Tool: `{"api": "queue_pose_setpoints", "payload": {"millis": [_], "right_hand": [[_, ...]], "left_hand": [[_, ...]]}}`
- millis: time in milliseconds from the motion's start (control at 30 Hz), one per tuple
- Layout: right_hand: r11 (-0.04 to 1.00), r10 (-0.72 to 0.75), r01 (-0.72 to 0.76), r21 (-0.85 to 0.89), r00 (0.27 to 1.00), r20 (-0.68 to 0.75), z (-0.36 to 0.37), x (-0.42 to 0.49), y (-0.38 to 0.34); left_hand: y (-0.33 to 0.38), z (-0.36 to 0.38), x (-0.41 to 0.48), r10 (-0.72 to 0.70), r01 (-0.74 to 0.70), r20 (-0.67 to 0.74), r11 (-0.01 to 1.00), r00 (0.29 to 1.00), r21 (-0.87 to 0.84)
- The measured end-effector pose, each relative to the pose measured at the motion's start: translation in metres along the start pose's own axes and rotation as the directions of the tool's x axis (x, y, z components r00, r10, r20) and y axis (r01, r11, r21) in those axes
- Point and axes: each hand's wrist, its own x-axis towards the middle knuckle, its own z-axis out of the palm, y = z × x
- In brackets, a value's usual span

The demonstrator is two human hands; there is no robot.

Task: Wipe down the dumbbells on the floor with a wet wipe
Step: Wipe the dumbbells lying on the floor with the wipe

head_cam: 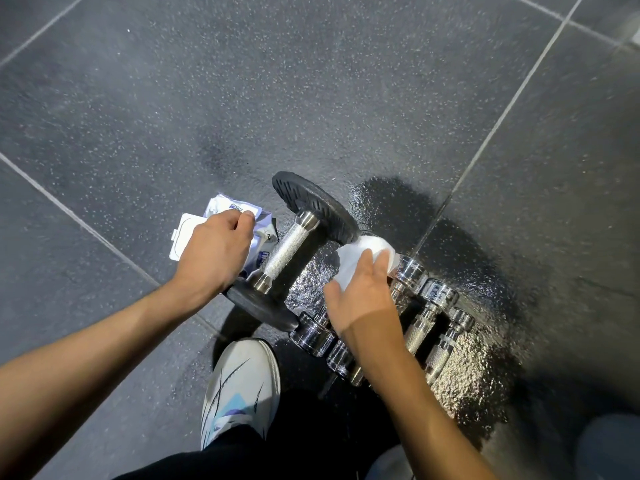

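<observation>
A large dumbbell with black plates and a knurled steel handle lies on the dark floor. Right of it, three small chrome dumbbells lie side by side. My right hand lies over the nearest chrome dumbbell with its fingers stretched out, pressing a white wet wipe against that dumbbell's far end. My left hand is curled on a white and blue wet-wipe pack that lies on the floor left of the large dumbbell; its lid flap stands open.
My white shoe stands just below the dumbbells. The rubber floor around the chrome dumbbells glistens. Pale tile seams cross the floor. A blurred grey shape sits at the bottom right.
</observation>
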Motion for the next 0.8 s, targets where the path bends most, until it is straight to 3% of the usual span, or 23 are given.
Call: {"api": "queue_pose_setpoints", "payload": {"millis": [300, 433, 667, 800], "right_hand": [[0.996, -0.04, 0.043, 0.079, 0.999, -0.037, 0.025, -0.017, 0.008], [0.993, -0.015, 0.009, 0.118, 0.999, 0.042, 0.03, -0.016, 0.01], [0.999, 0.007, -0.009, 0.042, 0.999, 0.033, 0.022, 0.009, 0.013], [0.997, -0.061, 0.059, 0.049, 0.998, 0.033, 0.024, 0.007, 0.02]], "left_hand": [[0.0, 0.0, 0.001, 0.012, -0.012, -0.006, 1.0, 1.0, 0.006], [0.0, 0.0, 0.0, 0.016, -0.016, -0.007, 1.0, 1.0, 0.01], [0.001, 0.0, 0.001, 0.018, -0.018, -0.004, 1.0, 1.0, 0.009], [0.001, -0.001, 0.0, 0.018, -0.018, -0.006, 1.0, 1.0, 0.002]]}}
